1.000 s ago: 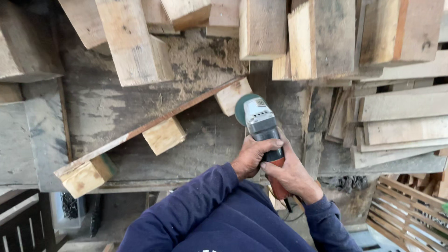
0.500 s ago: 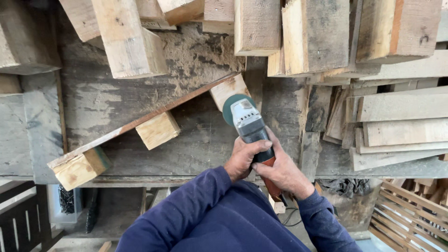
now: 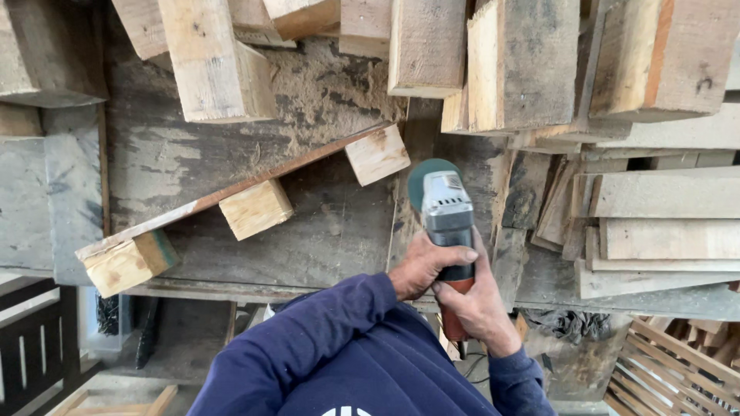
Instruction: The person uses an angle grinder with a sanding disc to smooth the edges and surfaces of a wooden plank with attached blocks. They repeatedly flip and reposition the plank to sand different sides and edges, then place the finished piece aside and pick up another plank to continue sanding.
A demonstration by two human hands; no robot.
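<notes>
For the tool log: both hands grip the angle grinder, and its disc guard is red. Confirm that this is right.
Not quite. The head view shows both hands, the left hand and the right hand, gripping the angle grinder, but the disc guard is dark green, not red. Only the lower handle section between the hands looks reddish.

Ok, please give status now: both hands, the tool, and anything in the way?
Left hand and right hand both grip angle grinder. Disc near slat piece with three blocks. Nothing between.
</notes>
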